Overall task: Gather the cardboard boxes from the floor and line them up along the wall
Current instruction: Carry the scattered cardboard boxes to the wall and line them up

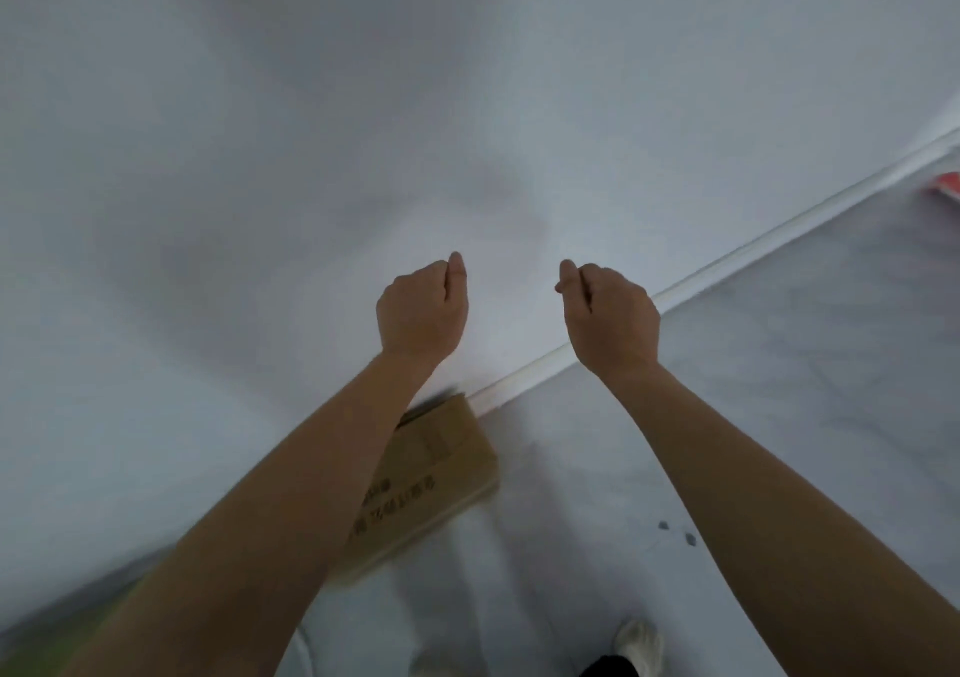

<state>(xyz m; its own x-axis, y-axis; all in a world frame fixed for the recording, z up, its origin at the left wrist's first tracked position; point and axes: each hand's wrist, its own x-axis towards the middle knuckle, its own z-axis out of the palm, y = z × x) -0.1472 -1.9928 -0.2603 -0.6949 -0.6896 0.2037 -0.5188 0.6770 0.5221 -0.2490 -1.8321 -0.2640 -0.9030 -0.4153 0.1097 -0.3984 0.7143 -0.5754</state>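
Both hands curled, empty — cardboard box beside wall.

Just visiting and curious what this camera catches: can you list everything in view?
cardboard box: one, brown, on the floor against the wall, partly behind the left forearm
wall: one, white, upper picture
baseboard: one, white, at the wall's foot
floor: one, pale grey, lower right
red thing: one, right edge, cut off, unidentifiable
dark spots: two, on the floor
shoe: one, white, bottom edge
left hand: one, raised, fingers curled, empty
right hand: one, raised, fingers curled, empty
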